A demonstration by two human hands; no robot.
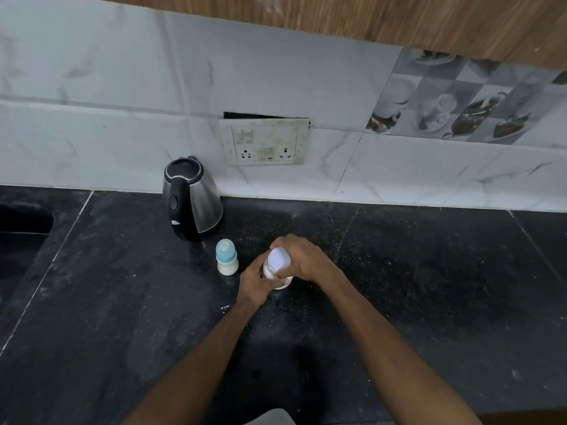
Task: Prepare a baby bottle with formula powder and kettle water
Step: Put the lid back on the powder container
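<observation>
The formula jar (275, 268) stands on the black tabletop (429, 302) in front of you, tilted a little toward the left, with its white lid (279, 259) up and white powder showing through the clear wall. Your right hand (302, 260) comes in from the lower right and arches over the top of the jar, fingers curled down around the lid and gripping it, wrist raised above the tabletop. Your left hand (256, 280) comes in from the lower left and wraps the body of the jar from the side, its fingers curled round the clear wall and holding it, so both hands grasp the same jar. Your 2 forearms run up from the bottom edge and converge on it. Just to the left of the jar, apart from your hands, the baby bottle (227, 257) stands upright with its light blue cap on and a whitish fill in its lower part. Behind the bottle, near the wall, the steel kettle (191, 197) sits with its black lid closed and its black handle facing you. On the tiled wall behind, a switch and socket plate (265, 142) is mounted. At the far left, the dark sink (21, 234) is cut into the tabletop.
</observation>
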